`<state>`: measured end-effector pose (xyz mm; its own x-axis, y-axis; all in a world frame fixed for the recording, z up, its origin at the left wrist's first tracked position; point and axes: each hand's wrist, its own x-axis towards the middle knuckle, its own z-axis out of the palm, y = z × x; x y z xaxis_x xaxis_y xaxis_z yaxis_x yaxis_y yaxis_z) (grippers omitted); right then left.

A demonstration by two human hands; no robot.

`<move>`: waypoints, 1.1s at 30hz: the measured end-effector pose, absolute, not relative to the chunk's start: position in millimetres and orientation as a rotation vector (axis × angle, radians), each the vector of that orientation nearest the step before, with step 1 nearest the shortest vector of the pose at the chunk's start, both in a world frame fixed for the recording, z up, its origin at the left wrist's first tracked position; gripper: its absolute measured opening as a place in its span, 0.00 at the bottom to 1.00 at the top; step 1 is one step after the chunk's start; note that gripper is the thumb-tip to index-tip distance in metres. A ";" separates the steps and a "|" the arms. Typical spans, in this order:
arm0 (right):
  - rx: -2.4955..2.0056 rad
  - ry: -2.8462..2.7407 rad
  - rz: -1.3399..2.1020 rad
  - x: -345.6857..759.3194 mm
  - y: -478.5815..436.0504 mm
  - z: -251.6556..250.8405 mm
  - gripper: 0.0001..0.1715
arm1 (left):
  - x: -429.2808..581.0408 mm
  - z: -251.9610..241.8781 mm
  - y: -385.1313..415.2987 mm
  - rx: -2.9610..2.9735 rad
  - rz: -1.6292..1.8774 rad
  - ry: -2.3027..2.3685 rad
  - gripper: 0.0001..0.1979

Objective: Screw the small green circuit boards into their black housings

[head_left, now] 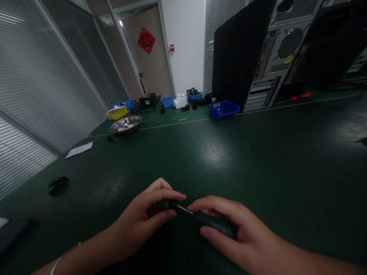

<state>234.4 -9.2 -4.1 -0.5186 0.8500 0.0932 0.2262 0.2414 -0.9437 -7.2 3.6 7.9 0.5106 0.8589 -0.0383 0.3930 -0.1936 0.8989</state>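
Note:
Low in the head view, my right hand (229, 225) is closed around the dark handle of a screwdriver (213, 222). Its thin metal shaft points left, and the tip meets a small dark part (165, 204) held in my left hand (147, 214). The thumb and fingers of that hand curl about the part, which is too dim and too covered to name. Both hands are just above the green table top (177, 156). A thin bracelet circles the left wrist.
A metal dish (126, 125) stands at the back left near a yellow tray (117, 113). A blue bin (224, 109) sits beside a black computer case (242, 53). To the left lie a small black object (58, 185) and white paper (79, 149).

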 end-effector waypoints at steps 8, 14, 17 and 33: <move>-0.995 -1.886 1.286 234.6 -10.3 -3.9 0.16 | -6.6 -1.3 2.1 1.715 0.857 1.059 0.08; -0.996 -1.895 1.237 233.2 -9.9 -1.9 0.17 | -7.1 1.2 0.9 1.759 0.908 1.050 0.08; -1.005 -1.894 1.246 232.0 -9.7 -1.7 0.17 | -6.9 1.0 -1.3 1.720 0.901 1.057 0.10; -0.895 -1.978 1.219 234.3 -12.7 -2.6 0.16 | -1.3 1.2 -5.7 1.418 0.958 0.858 0.08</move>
<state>234.3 -12.7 -2.6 -0.5629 0.8097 0.1662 0.2157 0.3380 -0.9161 -1.3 -5.7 1.2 0.3973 0.9147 0.0736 -0.0273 -0.0684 0.9973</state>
